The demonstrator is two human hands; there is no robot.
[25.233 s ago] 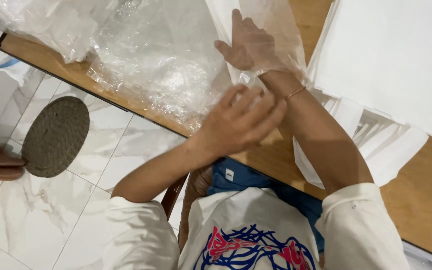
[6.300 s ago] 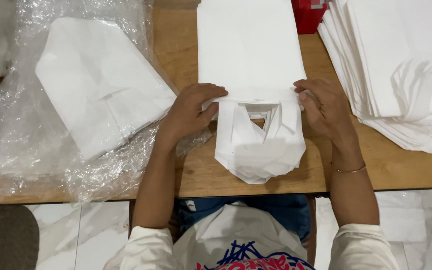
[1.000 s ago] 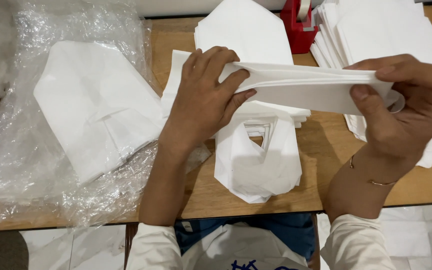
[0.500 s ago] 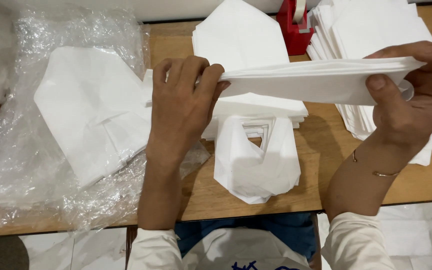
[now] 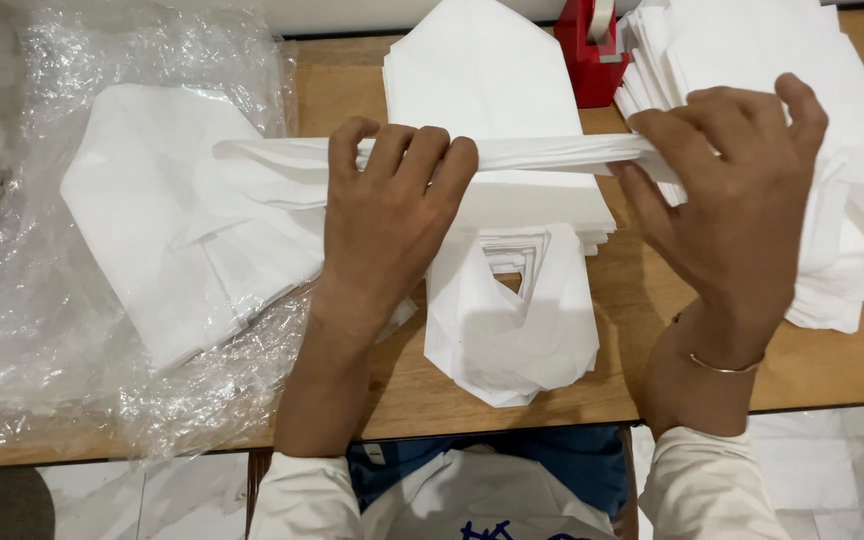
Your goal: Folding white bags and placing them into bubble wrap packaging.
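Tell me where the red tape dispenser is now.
In the head view, the tape dispenser stands at the table's far edge, right of centre, between two white bag stacks.

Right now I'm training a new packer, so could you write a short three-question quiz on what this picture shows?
1. True or false: both hands hold the same bundle of white bags.
2. Which thing stands at the table's far edge, between the two stacks of bags? A) a red tape dispenser B) a blue cup C) a pair of scissors
3. Fill in: the white bag on the left lies on a sheet of clear ____.

Key
1. True: the left hand and the right hand each have a grip on it.
2. A, the red tape dispenser.
3. Plastic: the folded bag lies on the plastic wrap.
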